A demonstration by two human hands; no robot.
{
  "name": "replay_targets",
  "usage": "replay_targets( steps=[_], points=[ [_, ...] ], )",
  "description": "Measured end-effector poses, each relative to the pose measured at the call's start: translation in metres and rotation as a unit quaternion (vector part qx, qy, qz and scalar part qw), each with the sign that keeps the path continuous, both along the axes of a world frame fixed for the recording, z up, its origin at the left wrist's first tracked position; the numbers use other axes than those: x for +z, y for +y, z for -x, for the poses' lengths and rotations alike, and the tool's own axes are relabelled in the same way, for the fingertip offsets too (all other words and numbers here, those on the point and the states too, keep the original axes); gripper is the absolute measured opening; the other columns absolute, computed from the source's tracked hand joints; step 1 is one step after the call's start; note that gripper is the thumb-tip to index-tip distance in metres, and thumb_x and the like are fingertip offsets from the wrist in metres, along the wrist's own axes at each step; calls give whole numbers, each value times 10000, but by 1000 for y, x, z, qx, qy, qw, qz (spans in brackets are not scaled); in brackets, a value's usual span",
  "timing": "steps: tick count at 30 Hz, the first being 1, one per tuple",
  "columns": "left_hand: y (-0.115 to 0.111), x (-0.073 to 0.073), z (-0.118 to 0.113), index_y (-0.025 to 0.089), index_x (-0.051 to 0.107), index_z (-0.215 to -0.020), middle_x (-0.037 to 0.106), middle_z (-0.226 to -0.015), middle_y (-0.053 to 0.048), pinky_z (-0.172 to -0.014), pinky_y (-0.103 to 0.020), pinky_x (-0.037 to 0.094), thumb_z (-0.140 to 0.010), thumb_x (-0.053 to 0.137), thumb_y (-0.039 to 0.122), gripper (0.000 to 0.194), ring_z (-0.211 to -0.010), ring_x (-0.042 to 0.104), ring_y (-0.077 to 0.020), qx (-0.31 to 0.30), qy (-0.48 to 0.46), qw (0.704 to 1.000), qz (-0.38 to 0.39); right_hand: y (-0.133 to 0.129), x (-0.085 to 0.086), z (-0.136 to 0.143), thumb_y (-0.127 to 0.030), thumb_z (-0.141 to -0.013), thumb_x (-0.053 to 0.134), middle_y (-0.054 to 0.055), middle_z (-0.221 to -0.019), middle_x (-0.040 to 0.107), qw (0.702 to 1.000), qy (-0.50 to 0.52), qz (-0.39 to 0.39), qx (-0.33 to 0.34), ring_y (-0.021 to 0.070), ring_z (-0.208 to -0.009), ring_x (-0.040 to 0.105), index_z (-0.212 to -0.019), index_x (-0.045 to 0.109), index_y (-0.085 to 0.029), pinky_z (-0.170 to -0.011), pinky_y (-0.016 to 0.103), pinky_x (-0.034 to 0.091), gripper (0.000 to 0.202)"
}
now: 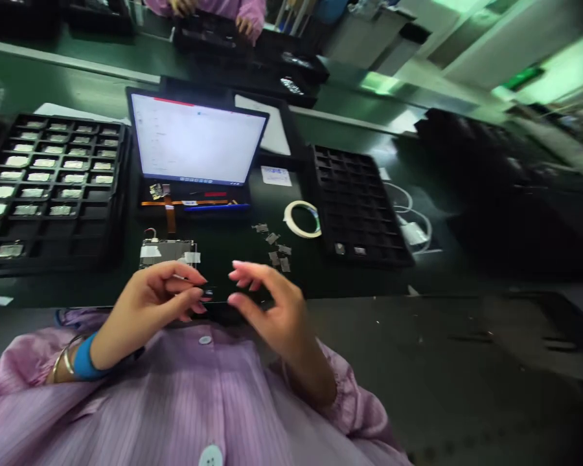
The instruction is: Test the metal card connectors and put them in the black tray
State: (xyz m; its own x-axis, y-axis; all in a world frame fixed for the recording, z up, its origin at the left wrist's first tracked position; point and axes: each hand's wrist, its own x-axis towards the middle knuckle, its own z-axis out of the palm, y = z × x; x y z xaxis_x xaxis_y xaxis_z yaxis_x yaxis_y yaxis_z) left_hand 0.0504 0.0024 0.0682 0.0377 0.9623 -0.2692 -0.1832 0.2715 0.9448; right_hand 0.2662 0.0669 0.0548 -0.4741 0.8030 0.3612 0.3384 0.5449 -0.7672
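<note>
My left hand (158, 301) is above the bench's front edge, its thumb and fingers pinching a small dark piece (207, 293) too small to make out. Facing it across a narrow gap, my right hand (269, 307) has its fingers curved and apart, with nothing between them. Just beyond my left hand lies a flat grey device part (168, 249) with white labels and a short cable. Several small grey metal pieces (284, 250) are scattered on the bench beyond my right hand.
A lit laptop (197, 139) stands behind, with orange flex strips and a blue pen (216, 207) on it. At left, a black tray (92, 220) holds many metal parts. A tape roll (302, 219) lies beside another black tray (362, 204). Across the bench show a person's hands (245, 27).
</note>
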Motion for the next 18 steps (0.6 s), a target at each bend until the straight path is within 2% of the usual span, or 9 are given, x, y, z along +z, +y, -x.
replay_targets(
  steps=[2,7,10,14,18],
  points=[
    [-1,8,-3,145,664,-937,733,-687,-17,-537,-159,551,-826,737,292,199,-632,703,-128,-22,-46,999,4,-18,11,20,-179,-853,705,23,-958,718,998,19,-2,68,157,-804,657,-1186,632,-250,-726,299,560,347],
    [-10,15,3,154,684,-923,752,-738,-2,-575,-119,545,-841,727,203,105,-626,685,-77,-30,-111,993,18,-26,21,29,-158,-860,709,11,-883,705,995,49,-19,82,156,-775,651,-1156,652,-254,-715,304,576,316],
    [-13,13,7,170,714,-950,751,-750,-1,-586,-122,549,-852,715,183,99,-658,692,-83,-55,-148,987,26,-25,21,29,-203,-883,696,19,-901,718,993,71,-21,92,159,-767,654,-1158,666,-263,-689,309,580,284],
    [-13,4,12,192,757,-977,749,-814,-42,-556,-147,552,-864,702,247,137,-750,696,-132,-123,-214,968,47,-28,21,30,-266,-916,661,23,-849,720,989,101,-37,102,156,-724,648,-1164,674,-247,-657,313,577,250],
    [-11,-4,13,190,779,-917,690,-798,-51,-466,-128,493,-837,724,327,168,-705,629,-123,-155,-246,955,55,-29,23,31,-278,-903,680,28,-825,716,987,109,-54,100,151,-701,635,-1122,688,-225,-630,302,568,226]
  ],
)
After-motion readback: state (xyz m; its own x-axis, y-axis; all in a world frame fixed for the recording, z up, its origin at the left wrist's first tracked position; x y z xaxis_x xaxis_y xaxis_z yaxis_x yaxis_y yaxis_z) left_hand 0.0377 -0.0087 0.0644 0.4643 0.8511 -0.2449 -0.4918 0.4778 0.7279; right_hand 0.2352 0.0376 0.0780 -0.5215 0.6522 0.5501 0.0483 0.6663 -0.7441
